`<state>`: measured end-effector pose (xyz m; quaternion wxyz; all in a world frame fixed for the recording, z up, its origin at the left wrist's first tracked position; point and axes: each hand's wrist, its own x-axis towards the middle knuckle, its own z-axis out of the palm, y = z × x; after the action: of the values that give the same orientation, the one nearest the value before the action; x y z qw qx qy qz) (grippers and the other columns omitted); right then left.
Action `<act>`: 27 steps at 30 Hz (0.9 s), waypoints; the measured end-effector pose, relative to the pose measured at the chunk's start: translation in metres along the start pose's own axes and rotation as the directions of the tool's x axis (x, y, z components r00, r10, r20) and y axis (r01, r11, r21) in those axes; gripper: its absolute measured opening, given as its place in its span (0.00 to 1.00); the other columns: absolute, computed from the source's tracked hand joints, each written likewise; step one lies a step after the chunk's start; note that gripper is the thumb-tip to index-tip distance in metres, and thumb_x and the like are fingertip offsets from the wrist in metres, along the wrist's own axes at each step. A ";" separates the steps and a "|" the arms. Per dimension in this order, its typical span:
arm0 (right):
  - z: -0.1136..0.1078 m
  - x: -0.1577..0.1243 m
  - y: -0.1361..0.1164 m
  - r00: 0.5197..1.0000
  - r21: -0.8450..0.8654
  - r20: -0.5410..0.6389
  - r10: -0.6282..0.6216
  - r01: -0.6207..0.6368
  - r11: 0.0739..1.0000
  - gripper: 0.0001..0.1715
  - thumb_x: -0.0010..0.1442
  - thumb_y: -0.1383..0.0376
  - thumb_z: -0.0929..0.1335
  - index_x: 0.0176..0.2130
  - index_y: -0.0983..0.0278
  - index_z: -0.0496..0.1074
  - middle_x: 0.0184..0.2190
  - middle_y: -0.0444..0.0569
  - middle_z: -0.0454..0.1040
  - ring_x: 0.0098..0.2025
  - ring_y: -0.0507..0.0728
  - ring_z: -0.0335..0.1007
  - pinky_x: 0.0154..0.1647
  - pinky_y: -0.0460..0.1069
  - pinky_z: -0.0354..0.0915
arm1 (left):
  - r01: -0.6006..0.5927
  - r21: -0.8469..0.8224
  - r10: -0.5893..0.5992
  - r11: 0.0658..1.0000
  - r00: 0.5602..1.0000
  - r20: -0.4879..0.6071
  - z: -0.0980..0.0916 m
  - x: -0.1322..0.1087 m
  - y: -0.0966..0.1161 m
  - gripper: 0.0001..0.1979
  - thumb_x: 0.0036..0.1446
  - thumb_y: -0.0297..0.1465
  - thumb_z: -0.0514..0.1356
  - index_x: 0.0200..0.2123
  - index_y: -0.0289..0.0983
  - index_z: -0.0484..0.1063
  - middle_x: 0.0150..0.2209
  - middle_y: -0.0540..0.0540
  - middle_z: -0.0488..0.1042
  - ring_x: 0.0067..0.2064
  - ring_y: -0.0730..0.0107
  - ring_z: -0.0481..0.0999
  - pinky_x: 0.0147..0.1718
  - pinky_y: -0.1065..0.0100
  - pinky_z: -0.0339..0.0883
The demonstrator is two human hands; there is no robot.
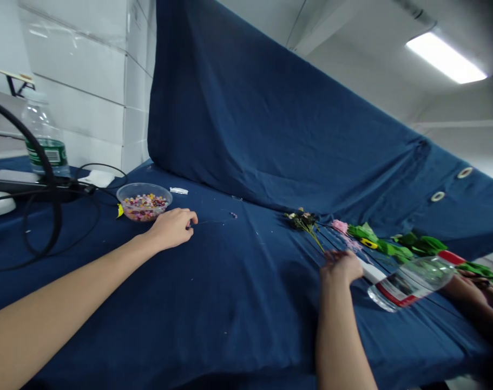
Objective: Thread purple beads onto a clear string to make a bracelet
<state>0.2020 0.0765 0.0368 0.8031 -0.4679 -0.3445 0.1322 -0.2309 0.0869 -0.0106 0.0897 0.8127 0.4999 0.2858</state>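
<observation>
My left hand (173, 227) rests on the blue cloth with its fingers curled, just right of a clear plastic bowl (145, 201) of mixed coloured beads. Something small and purplish shows at its fingertips, too small to name. From there a thin thread (211, 221) seems to run across the cloth toward a few small beads (233, 215). My right hand (340, 265) is smeared by motion, close to the stems of a small bunch of artificial flowers (305, 221). A white strip (372, 271) lies just beyond it; whether the hand holds anything is unclear.
To the right lie a clear bottle with a red cap (412, 279), a pink flower (339, 226), green leaves (396, 250) and a yellow tool (368, 244). Another person's hands (473, 292) are at the right edge. Black cables (53, 189) and a green-labelled bottle (47, 143) stand left.
</observation>
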 end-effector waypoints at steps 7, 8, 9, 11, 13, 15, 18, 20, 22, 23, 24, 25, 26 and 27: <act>0.072 -0.089 0.011 0.611 -0.145 0.789 0.061 0.089 0.985 0.09 0.67 0.63 0.71 0.41 0.68 0.74 0.36 0.46 0.75 0.34 0.53 0.74 0.36 0.50 0.73 | -0.154 -0.375 0.149 0.914 0.988 -0.044 0.006 -0.013 0.042 0.11 0.67 0.36 0.60 0.44 0.35 0.76 0.42 0.46 0.76 0.40 0.66 0.76 0.41 0.63 0.71; 0.079 -0.103 0.009 0.523 -0.140 0.850 0.057 0.121 0.983 0.09 0.67 0.63 0.71 0.39 0.68 0.74 0.34 0.45 0.75 0.33 0.52 0.73 0.35 0.50 0.73 | -0.163 -0.418 0.158 0.894 0.986 -0.047 0.007 -0.015 0.047 0.11 0.67 0.37 0.60 0.45 0.36 0.76 0.42 0.46 0.76 0.41 0.67 0.76 0.39 0.65 0.70; 0.084 -0.116 0.006 0.447 -0.129 0.893 0.049 0.150 0.980 0.09 0.66 0.63 0.72 0.38 0.68 0.74 0.34 0.44 0.75 0.33 0.52 0.73 0.35 0.49 0.72 | -0.166 -0.454 0.162 0.875 0.986 -0.048 0.009 -0.017 0.052 0.12 0.67 0.38 0.60 0.46 0.37 0.76 0.43 0.46 0.76 0.41 0.67 0.76 0.38 0.67 0.69; 0.091 -0.137 0.000 0.346 -0.094 0.938 0.022 0.195 0.976 0.09 0.65 0.63 0.72 0.37 0.68 0.74 0.34 0.44 0.74 0.33 0.52 0.72 0.36 0.50 0.71 | -0.168 -0.512 0.172 0.843 0.984 -0.040 0.012 -0.020 0.058 0.13 0.66 0.39 0.61 0.46 0.37 0.77 0.42 0.46 0.77 0.40 0.68 0.76 0.37 0.69 0.68; 0.093 -0.150 -0.004 0.304 -0.062 0.953 -0.008 0.220 0.973 0.10 0.66 0.61 0.72 0.37 0.67 0.74 0.34 0.44 0.73 0.33 0.52 0.71 0.37 0.50 0.70 | -0.164 -0.551 0.184 0.818 0.983 -0.020 0.014 -0.021 0.060 0.11 0.66 0.38 0.61 0.40 0.36 0.78 0.37 0.48 0.78 0.37 0.69 0.76 0.36 0.69 0.68; 0.094 -0.157 -0.005 0.295 -0.044 0.955 -0.027 0.233 0.971 0.11 0.67 0.60 0.71 0.37 0.67 0.74 0.33 0.44 0.73 0.32 0.52 0.70 0.36 0.50 0.70 | -0.154 -0.575 0.188 0.804 0.982 0.000 0.015 -0.022 0.061 0.12 0.67 0.35 0.60 0.35 0.34 0.77 0.32 0.49 0.77 0.34 0.69 0.76 0.35 0.67 0.69; 0.094 -0.158 -0.003 0.308 -0.045 0.951 -0.034 0.244 0.969 0.12 0.67 0.59 0.70 0.37 0.67 0.73 0.31 0.43 0.72 0.30 0.52 0.69 0.34 0.49 0.69 | -0.143 -0.587 0.184 0.797 0.983 0.009 0.014 -0.022 0.059 0.12 0.68 0.34 0.59 0.34 0.33 0.76 0.31 0.49 0.78 0.35 0.67 0.78 0.38 0.63 0.71; 0.093 -0.156 -0.001 0.323 -0.057 0.946 -0.028 0.250 0.967 0.13 0.67 0.59 0.70 0.38 0.67 0.73 0.31 0.43 0.72 0.30 0.51 0.69 0.34 0.49 0.69 | -0.146 -0.580 0.187 0.801 0.982 0.010 0.012 -0.021 0.057 0.12 0.68 0.35 0.59 0.36 0.33 0.77 0.33 0.48 0.78 0.37 0.66 0.79 0.41 0.61 0.73; 0.092 -0.153 0.001 0.344 -0.077 0.939 -0.018 0.259 0.963 0.13 0.67 0.58 0.70 0.38 0.67 0.73 0.32 0.43 0.72 0.31 0.52 0.70 0.34 0.49 0.70 | -0.157 -0.560 0.192 0.813 0.981 0.003 0.011 -0.020 0.055 0.12 0.69 0.35 0.59 0.37 0.33 0.77 0.34 0.47 0.79 0.37 0.66 0.79 0.42 0.60 0.73; 0.091 -0.150 0.003 0.358 -0.089 0.934 -0.013 0.266 0.960 0.13 0.67 0.58 0.71 0.38 0.67 0.73 0.32 0.43 0.72 0.30 0.52 0.70 0.33 0.49 0.69 | -0.167 -0.544 0.197 0.822 0.980 -0.005 0.011 -0.019 0.053 0.13 0.69 0.36 0.58 0.38 0.33 0.76 0.35 0.47 0.78 0.38 0.65 0.79 0.41 0.60 0.73; 0.090 -0.148 0.004 0.373 -0.102 0.928 -0.008 0.274 0.956 0.14 0.67 0.58 0.71 0.38 0.67 0.73 0.31 0.43 0.72 0.30 0.51 0.70 0.33 0.48 0.69 | -0.181 -0.524 0.203 0.832 0.979 -0.016 0.011 -0.019 0.052 0.13 0.70 0.36 0.58 0.38 0.33 0.76 0.36 0.47 0.78 0.38 0.65 0.79 0.42 0.60 0.73; 0.088 -0.146 0.005 0.390 -0.115 0.921 -0.006 0.285 0.952 0.14 0.66 0.57 0.71 0.38 0.67 0.73 0.30 0.42 0.72 0.29 0.51 0.69 0.32 0.48 0.69 | -0.198 -0.499 0.212 0.844 0.977 -0.030 0.012 -0.019 0.051 0.13 0.70 0.36 0.58 0.39 0.33 0.76 0.36 0.46 0.78 0.38 0.65 0.79 0.42 0.59 0.73; 0.087 -0.145 0.006 0.408 -0.126 0.913 -0.008 0.299 0.946 0.14 0.66 0.57 0.71 0.38 0.67 0.73 0.29 0.42 0.71 0.28 0.51 0.69 0.31 0.48 0.68 | -0.218 -0.469 0.225 0.856 0.973 -0.042 0.013 -0.019 0.051 0.13 0.70 0.36 0.58 0.39 0.33 0.76 0.37 0.46 0.78 0.40 0.64 0.78 0.44 0.58 0.73; 0.086 -0.143 0.007 0.427 -0.133 0.904 -0.015 0.314 0.940 0.14 0.66 0.57 0.71 0.38 0.67 0.73 0.28 0.41 0.71 0.28 0.51 0.68 0.31 0.47 0.67 | -0.239 -0.435 0.242 0.868 0.969 -0.050 0.014 -0.019 0.051 0.13 0.69 0.36 0.58 0.38 0.33 0.76 0.38 0.46 0.78 0.41 0.64 0.78 0.46 0.57 0.72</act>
<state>0.0402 0.0603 -0.0029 0.4340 -0.4002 -0.7742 0.2281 -0.1909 0.0480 -0.0070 0.2353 0.8284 0.3174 0.3969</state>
